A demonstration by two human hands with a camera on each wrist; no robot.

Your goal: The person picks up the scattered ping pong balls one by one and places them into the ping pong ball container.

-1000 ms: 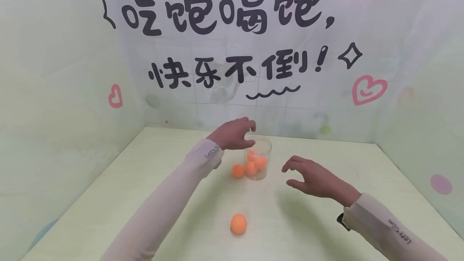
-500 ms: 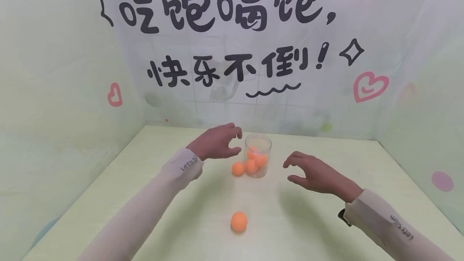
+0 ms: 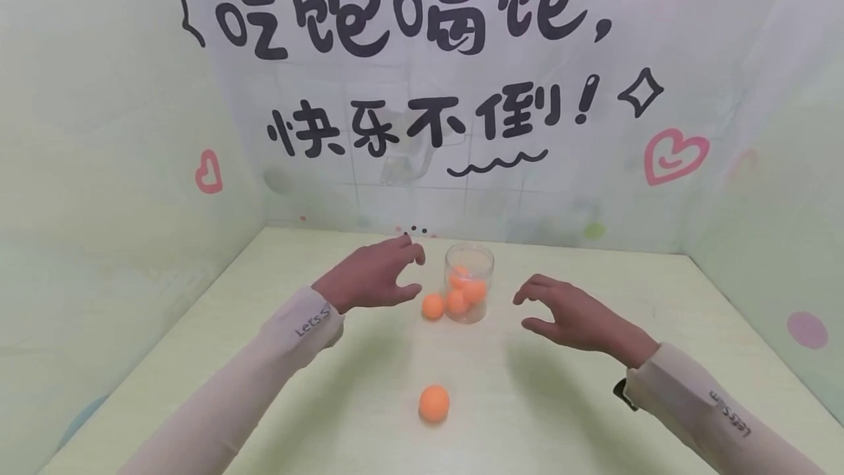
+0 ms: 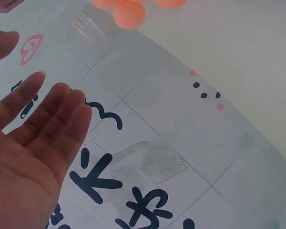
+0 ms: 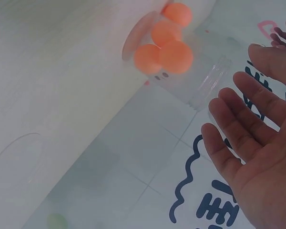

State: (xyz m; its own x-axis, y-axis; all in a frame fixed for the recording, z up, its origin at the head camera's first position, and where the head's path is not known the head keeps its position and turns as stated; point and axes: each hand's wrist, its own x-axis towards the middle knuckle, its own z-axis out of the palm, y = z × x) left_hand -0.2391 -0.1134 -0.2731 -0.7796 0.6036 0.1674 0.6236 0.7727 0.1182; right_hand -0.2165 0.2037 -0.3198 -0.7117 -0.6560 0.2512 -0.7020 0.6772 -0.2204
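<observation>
A clear round jar (image 3: 469, 259) stands upright near the back of the table, with three orange ping-pong balls (image 3: 475, 291) inside. Against or close to its left side lies another orange ping-pong ball (image 3: 433, 306); one more front ball (image 3: 434, 403) rests nearer the person. My left hand (image 3: 372, 273) hovers left of the jar, fingers relaxed and slightly bent, holding nothing. On the other side, my right hand (image 3: 574, 317) hangs in the air with thumb and fingers apart, also holding nothing. Both palms face the jar, and the wrist views (image 4: 31, 148) show bare palms.
The pale table (image 3: 501, 424) is enclosed by a printed back wall (image 3: 316, 196) and side walls. In the right wrist view a faint clear disc (image 5: 14, 160) lies on the table, its kind hard to tell.
My left hand has moved from above the jar's rim to the left and slightly down, away from it. My right hand and the balls have stayed nearly in place; the view tilted slightly.
</observation>
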